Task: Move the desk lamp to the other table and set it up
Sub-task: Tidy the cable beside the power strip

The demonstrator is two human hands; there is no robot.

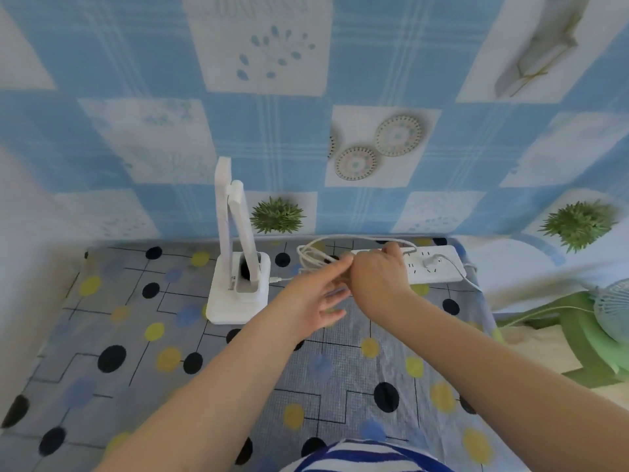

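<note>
On a tabletop (112, 335) draped in grey cloth printed with black, yellow and blue dots and thin angular lines, my white desk lamp (238, 267) stands upright near the back wall, its slim flat arm folded down beside the square-edged upright post, both rising from a smooth, rounded-corner plastic base. Just right of the lamp, my two bare hands meet over a loose coil of thin white cord (311, 258). My left hand (315, 298) pinches the cord between thumb and forefinger while the other fingers fan out loosely below. My right hand (377, 274) is curled around the strands, knuckles up; whether it grips them firmly I cannot tell, as the fingertips are hidden. One end of the cord runs into a small plug at the side of the lamp's base. Behind my right hand, a long white power strip (439, 270) lies flat along the rear edge of the tabletop, with a rounded white plug (430, 264) seated in one of its sockets. The wall behind is hung with a blue-and-white checked fabric (272, 97) printed with spiky green plants and patterned plates. At far right, the pale ribbed grille of a small fan (612, 311) shows beside a green stand. A blue-and-white striped garment (367, 458) fills the bottom edge.
</note>
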